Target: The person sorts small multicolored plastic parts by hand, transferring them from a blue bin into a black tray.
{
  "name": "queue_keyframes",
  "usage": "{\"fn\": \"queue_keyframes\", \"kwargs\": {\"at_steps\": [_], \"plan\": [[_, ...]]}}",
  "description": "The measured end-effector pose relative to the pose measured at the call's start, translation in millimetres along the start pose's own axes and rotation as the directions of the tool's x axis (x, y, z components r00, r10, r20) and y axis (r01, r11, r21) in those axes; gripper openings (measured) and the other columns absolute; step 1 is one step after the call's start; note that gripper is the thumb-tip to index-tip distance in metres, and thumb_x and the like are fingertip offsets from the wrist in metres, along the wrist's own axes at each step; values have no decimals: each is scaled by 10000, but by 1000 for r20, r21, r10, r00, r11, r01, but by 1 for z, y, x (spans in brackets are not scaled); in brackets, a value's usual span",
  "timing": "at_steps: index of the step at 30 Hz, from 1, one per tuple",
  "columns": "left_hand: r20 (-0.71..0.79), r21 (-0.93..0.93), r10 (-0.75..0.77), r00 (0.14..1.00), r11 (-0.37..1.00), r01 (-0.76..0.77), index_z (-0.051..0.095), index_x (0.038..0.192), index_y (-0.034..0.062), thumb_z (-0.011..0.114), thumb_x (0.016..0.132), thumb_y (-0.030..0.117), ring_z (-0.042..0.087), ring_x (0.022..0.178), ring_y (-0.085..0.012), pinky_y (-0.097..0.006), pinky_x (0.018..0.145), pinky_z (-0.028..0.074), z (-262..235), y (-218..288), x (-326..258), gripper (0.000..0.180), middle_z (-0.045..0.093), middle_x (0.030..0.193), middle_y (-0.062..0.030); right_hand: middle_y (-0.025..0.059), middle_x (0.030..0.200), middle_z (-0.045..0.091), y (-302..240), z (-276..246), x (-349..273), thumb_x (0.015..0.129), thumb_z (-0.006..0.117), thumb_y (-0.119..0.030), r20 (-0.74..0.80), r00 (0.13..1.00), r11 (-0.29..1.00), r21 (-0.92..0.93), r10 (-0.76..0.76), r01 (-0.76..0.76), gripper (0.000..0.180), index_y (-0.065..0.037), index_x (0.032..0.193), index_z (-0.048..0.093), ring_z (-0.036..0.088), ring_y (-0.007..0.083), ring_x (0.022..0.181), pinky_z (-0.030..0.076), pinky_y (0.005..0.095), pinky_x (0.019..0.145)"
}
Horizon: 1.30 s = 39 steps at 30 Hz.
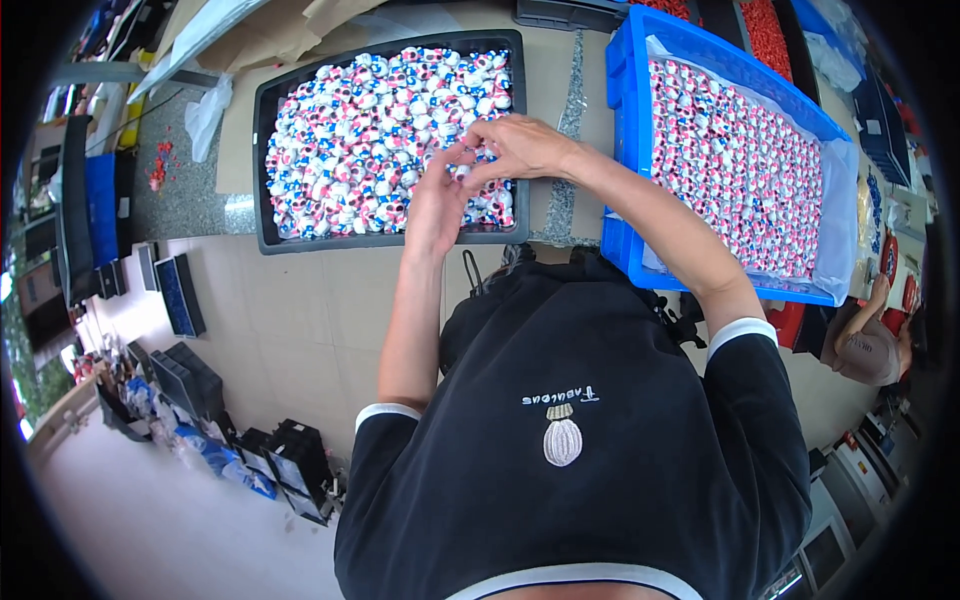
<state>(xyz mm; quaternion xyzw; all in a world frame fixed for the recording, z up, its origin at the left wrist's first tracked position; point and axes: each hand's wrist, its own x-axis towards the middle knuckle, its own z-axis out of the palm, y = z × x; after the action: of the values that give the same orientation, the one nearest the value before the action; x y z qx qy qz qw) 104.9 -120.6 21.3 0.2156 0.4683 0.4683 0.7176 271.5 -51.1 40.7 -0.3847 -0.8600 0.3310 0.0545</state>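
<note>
A black tray [262, 150] on the bench is heaped with small white figurines with pink and blue marks [350, 140]. Both my hands meet over the tray's right part. My left hand [437, 205] and my right hand [520, 145] pinch one small white figurine [462, 170] between their fingertips, just above the heap. To the right stands a blue crate [625, 100] lined with clear plastic and filled with neat rows of similar white and pink figurines [740, 170].
Cardboard sheets [250, 40] and a plastic bag [205, 115] lie behind and left of the tray. Small red bits [160, 165] are scattered on the speckled bench. Dark empty trays [190, 380] are stacked on the floor at the left. Another person [870, 340] sits at the right.
</note>
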Motion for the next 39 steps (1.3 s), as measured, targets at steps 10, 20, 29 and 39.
{"fn": "queue_keyframes", "kwargs": {"at_steps": [10, 20, 29, 39], "plan": [[364, 912, 432, 825, 17, -411, 653, 970, 34, 691, 685, 79, 537, 935, -336, -401, 821, 432, 4, -14, 2, 291, 592, 1008, -137, -21, 573, 522, 16, -11, -18, 883, 572, -398, 40, 899, 379, 898, 435, -223, 321, -87, 949, 616, 466, 58, 495, 319, 191, 451], [520, 781, 574, 633, -19, -624, 635, 987, 41, 798, 647, 175, 537, 870, -255, -354, 790, 414, 82, 12, -28, 400, 610, 903, -84, 31, 766, 598, 9, 0, -79, 836, 609, -477, 270, 844, -519, 854, 463, 12, 378, -101, 842, 581, 592, 143, 672, 457, 266, 563], [468, 797, 449, 761, 158, -583, 630, 1055, 1, 646, 829, 120, 566, 999, -264, -349, 887, 430, 119, 11, -32, 256, 596, 1053, -148, -48, 675, 511, 89, -85, -246, 834, 655, -303, -52, 677, -54, 989, 734, 135, 221, -106, 903, 583, 419, 8, 478, 269, 152, 346], [312, 928, 293, 904, 109, -356, 643, 1001, -7, 592, 870, 164, 596, 933, -282, -343, 822, 460, 95, -23, -21, 221, 619, 1002, -161, 196, 964, 643, 258, -48, -416, 754, 645, -456, -467, 353, 497, 228, 810, -837, 498, -48, 1040, 638, 620, 329, 904, 468, 408, 814]]}}
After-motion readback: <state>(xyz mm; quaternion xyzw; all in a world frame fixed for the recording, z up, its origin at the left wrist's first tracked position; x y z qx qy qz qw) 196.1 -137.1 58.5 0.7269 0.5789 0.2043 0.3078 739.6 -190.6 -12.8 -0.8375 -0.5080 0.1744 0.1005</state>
